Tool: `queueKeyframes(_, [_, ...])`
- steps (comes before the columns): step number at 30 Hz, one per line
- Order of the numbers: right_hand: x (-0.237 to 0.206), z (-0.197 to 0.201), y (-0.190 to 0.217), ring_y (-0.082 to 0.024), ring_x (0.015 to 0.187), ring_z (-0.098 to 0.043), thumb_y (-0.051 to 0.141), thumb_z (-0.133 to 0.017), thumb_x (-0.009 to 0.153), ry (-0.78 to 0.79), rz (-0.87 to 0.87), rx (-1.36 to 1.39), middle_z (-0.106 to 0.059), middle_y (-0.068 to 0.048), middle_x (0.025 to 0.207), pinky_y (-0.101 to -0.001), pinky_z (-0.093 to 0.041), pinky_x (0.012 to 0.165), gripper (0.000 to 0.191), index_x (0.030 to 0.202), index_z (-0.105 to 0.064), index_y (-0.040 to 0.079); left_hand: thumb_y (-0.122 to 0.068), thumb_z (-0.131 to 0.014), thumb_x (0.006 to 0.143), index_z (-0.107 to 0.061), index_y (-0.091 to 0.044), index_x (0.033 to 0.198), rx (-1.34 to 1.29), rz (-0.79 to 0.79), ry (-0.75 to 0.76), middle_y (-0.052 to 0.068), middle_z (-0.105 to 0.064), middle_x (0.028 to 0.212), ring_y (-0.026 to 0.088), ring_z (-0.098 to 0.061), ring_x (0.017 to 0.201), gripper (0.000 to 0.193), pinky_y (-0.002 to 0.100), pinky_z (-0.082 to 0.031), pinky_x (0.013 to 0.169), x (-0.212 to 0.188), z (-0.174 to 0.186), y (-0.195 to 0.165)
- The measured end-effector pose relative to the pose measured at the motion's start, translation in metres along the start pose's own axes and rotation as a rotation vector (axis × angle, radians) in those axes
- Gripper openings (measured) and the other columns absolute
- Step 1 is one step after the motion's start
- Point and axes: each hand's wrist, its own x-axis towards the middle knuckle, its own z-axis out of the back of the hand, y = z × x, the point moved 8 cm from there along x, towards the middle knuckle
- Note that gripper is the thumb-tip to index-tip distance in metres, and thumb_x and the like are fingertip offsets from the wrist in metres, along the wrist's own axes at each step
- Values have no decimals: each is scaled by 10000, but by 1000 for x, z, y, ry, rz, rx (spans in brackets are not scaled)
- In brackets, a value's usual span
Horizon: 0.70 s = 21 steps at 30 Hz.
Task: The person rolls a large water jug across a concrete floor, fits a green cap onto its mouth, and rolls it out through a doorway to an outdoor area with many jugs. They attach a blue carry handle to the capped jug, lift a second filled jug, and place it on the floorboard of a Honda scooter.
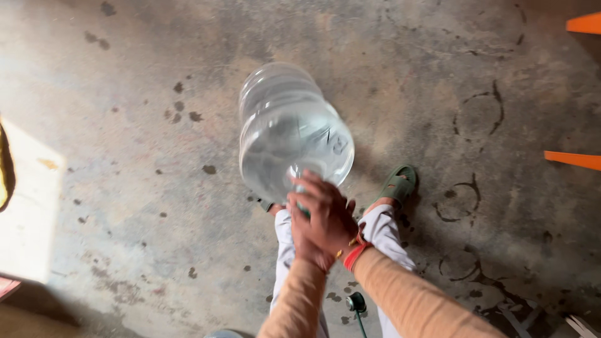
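Sunlight falls in a bright patch (28,206) on the concrete floor (138,156) at the far left of your view, and a dark curved edge of something cuts into the frame beside it; what it is cannot be told. Small dark spots speckle the grey floor as you move toward the middle.

At the centre, a large clear water jug (291,128) hangs tilted in the air above the floor, its ribbed body pointing away from you and its neck end toward you. It is blurred, so fine detail is lost.

Your left hand (307,241) comes up from the bottom of the frame in a tan sleeve and sits at the jug's neck, mostly hidden under the other hand; its grip looks wrapped around the neck, though the fingers are largely covered. Your right hand (325,209) lies over it, fingers curled and pressed around the same neck end. A red band (355,255) circles your right wrist.

Below the hands you see your legs in light trousers (383,228), and a green sandal (399,183) on the foot just right of the jug. A small dark round object with a thin cord (357,303) lies on the floor between your forearms.

Further right, dark ring-shaped stains (479,112) mark the concrete. At the right edge, two orange pieces (573,159) jut into view, one high and one at mid-height.
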Motion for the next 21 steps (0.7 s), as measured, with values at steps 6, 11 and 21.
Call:
queueKeyframes(6, [96, 22, 39, -376, 1234, -591, 186, -740, 907, -99, 34, 79, -669, -137, 1196, -469, -490, 1048, 172, 999, -668, 60, -643, -411, 1003, -533, -96, 1403, 301, 99, -88, 107, -634, 1353, 298, -626, 1220, 689, 448, -475, 1100, 37, -49, -54])
queueKeyframes(11, [189, 27, 69, -382, 1048, -613, 171, -771, 851, 9, 33, 85, -641, -139, 1064, -492, -514, 908, 204, 947, -615, 81, -502, -468, 1043, -594, -100, 1297, 370, 20, -85, 72, -678, 1242, 242, -667, 1123, 492, 455, -526, 1012, 62, -103, -82])
queueKeyframes(21, [222, -7, 72, -469, 981, -534, 208, -787, 827, 95, -158, -421, -454, -210, 1258, -552, -475, 838, 429, 1170, -542, 133, -351, -599, 958, -635, -166, 1122, 901, 18, -551, -27, -659, 968, 122, -626, 882, 250, 301, -476, 777, 10, -55, -162])
